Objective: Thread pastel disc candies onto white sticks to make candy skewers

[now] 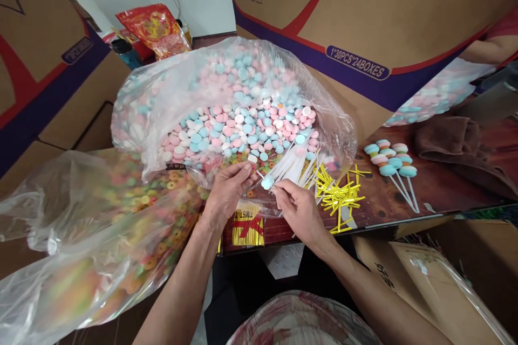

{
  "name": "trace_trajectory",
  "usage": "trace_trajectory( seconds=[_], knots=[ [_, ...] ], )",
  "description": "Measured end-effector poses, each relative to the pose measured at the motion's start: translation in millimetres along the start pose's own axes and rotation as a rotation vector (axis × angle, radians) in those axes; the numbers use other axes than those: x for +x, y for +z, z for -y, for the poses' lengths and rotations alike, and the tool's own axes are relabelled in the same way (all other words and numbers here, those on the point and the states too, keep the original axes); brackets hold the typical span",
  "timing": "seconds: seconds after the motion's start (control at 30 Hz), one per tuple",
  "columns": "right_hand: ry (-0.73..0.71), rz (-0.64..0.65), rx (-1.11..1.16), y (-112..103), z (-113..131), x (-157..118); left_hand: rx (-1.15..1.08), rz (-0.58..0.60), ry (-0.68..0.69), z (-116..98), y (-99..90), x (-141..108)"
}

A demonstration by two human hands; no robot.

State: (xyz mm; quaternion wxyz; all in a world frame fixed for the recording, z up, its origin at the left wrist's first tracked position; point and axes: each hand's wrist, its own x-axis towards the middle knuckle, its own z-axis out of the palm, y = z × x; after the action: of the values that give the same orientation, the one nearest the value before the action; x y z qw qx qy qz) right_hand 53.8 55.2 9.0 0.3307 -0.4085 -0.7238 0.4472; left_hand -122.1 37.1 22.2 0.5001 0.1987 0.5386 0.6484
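Threading seems under way: the right hand (301, 209) grips a stick (259, 174) bearing a blue candy (267, 182) over the desk (380, 206); the left hand (227, 190) pinches, apparently, a white candy (252, 159); careful alignment looks needed.

candy bag (335, 124) bulging ahead, tall carton (319, 5) behind, gap between twist ties (340, 194) and candy skewers (390, 159)
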Motion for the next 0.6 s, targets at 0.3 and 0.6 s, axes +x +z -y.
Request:
trace_trajectory(
  seconds=[0.3,0.6],
  knots=[
    [-0.07,-0.081,-0.076,11.1,3.3,0.4,-0.172,-0.086,-0.006,9.6,8.7,-12.9],
    [-0.134,-0.086,-0.104,18.6,2.9,12.0,0.04,-0.049,0.084,16.6,-0.8,-14.7]
  ],
)
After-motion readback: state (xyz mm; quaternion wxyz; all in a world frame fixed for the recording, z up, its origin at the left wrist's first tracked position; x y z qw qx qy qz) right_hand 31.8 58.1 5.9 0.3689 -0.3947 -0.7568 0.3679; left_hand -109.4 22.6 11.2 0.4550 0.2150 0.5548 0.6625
